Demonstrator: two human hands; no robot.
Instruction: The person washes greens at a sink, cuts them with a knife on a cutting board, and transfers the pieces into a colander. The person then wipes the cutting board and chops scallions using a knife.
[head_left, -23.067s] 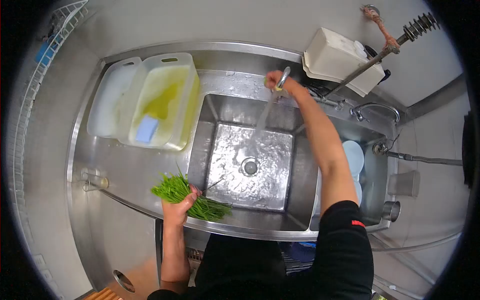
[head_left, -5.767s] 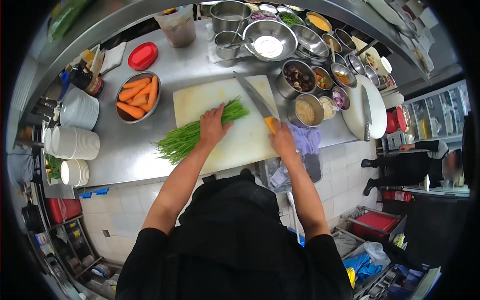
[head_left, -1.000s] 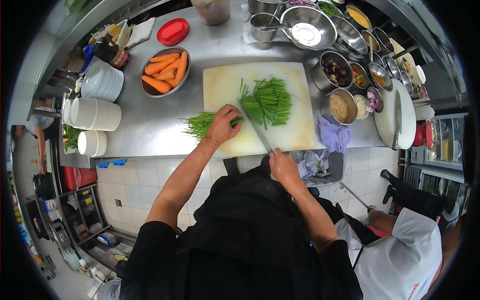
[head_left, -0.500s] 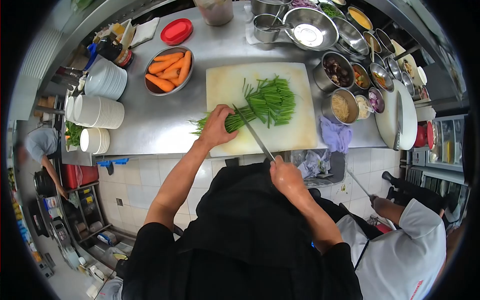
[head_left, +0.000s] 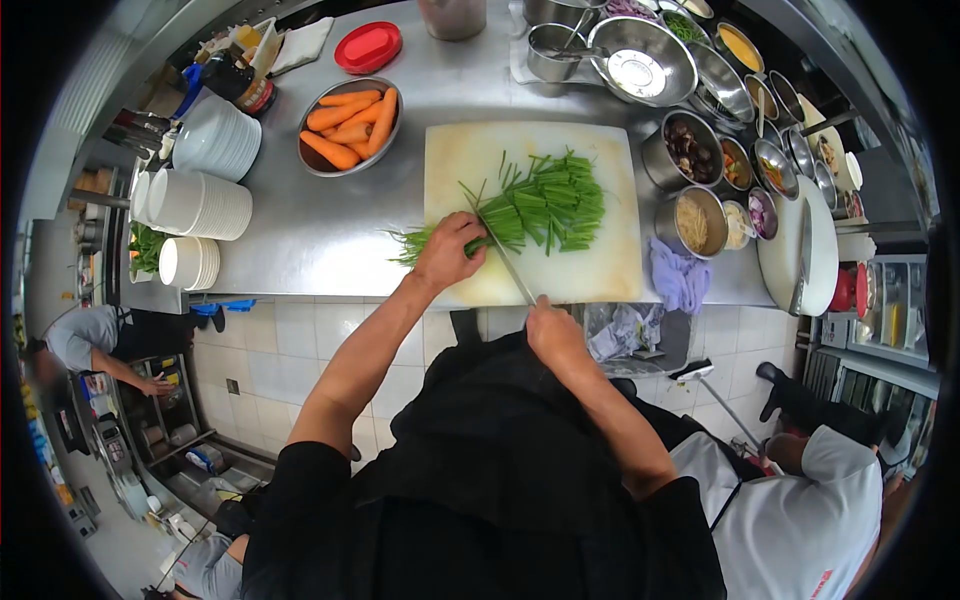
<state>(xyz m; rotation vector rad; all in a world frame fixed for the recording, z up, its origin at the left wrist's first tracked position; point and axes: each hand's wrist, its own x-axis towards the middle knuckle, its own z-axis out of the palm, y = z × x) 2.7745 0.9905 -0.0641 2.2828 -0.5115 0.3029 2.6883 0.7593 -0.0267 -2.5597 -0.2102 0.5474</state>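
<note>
On the white cutting board [head_left: 590, 280], my left hand [head_left: 450, 252] is closed over a bunch of long thin green stalks that look like garlic chives [head_left: 408, 243], their uncut ends trailing left past the board. A kitchen knife [head_left: 512, 262] stands against the bunch just right of my left fingers. Its handle is in my right hand [head_left: 556, 332], at the board's near edge. Cut lengths of the green chives [head_left: 562, 205] lie in a loose pile right of the blade.
A metal bowl of carrots [head_left: 352, 128] sits left of the board, with stacked white bowls [head_left: 205, 205] farther left. Metal containers, one with noodle-like shreds [head_left: 692, 222], crowd the right. A purple cloth [head_left: 680, 275] hangs at the edge. A co-worker [head_left: 770, 510] stands close behind my right side.
My left hand has slid left along the chives relative to the board, and the knife has followed. More cut pieces lie right of the blade. The view has shifted slightly.
</note>
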